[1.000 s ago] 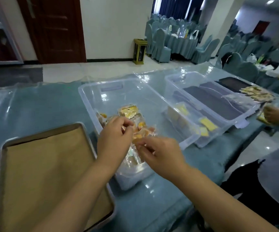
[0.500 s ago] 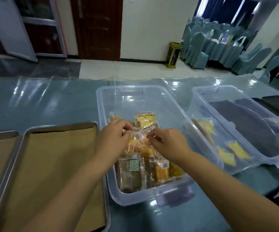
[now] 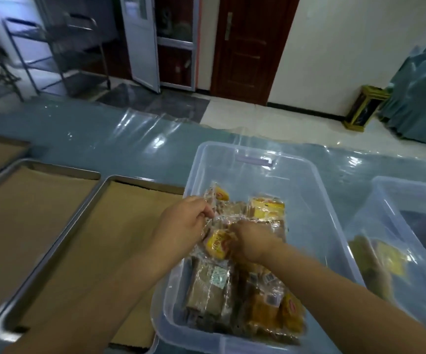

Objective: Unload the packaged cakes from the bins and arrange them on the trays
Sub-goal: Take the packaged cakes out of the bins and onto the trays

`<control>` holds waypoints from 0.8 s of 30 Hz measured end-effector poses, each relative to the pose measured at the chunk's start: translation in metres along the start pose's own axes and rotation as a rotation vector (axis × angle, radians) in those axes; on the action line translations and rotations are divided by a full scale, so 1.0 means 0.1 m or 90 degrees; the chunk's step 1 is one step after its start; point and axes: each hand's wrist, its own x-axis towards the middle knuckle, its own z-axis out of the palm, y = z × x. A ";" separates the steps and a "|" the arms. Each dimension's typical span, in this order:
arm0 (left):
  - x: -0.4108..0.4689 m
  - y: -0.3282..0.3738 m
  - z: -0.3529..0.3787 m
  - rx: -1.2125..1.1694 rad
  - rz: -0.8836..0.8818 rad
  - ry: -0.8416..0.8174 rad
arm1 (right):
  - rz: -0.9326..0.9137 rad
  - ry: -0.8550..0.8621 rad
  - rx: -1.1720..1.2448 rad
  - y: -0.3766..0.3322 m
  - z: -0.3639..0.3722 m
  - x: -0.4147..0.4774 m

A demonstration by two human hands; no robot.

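A clear plastic bin (image 3: 316, 215) sits on the blue table and holds several packaged cakes (image 3: 267, 209) in clear wrappers, yellow and brown. My left hand (image 3: 181, 223) reaches in over the bin's left wall and pinches the edge of a wrapper. My right hand (image 3: 252, 241) is inside the bin, its fingers closed on a yellow packaged cake (image 3: 217, 245). Left of the bin lies a metal tray (image 3: 58, 256) lined with brown paper, with nothing on it.
A second paper-lined tray (image 3: 15, 210) and a corner of a third lie further left. Another clear bin (image 3: 396, 241) with a few packets stands at the right. Metal racks, doors and covered chairs are beyond the table.
The view has swung left, so the trays fill more of the frame and the right bin has slid to the edge. Both hands stay in the bin, working at the packets.
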 end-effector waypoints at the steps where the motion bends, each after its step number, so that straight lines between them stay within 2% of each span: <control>1: 0.00 0.01 0.00 0.003 -0.004 0.005 | 0.005 -0.012 0.006 0.00 0.04 0.06; 7: 0.01 0.01 0.00 0.048 0.022 0.008 | 0.032 -0.169 0.194 -0.04 0.19 0.30; 10: 0.01 0.01 0.01 0.080 0.044 0.004 | -0.002 -0.255 0.182 -0.03 0.14 0.33; 14: 0.02 0.02 0.02 0.100 0.072 0.016 | -0.034 -0.272 0.194 0.15 -0.14 0.35; 17: 0.01 0.03 0.03 0.113 0.084 0.022 | -0.066 -0.321 0.098 0.28 -0.27 0.35; 19: 0.01 0.02 0.02 0.114 0.086 0.023 | -0.062 -0.366 0.074 0.30 -0.18 0.30; 22: 0.01 0.01 0.02 0.119 0.091 0.014 | -0.028 -0.432 0.119 0.24 0.02 0.20; 24: 0.00 -0.02 0.03 0.129 0.095 0.006 | -0.029 -0.431 0.104 0.22 0.07 0.15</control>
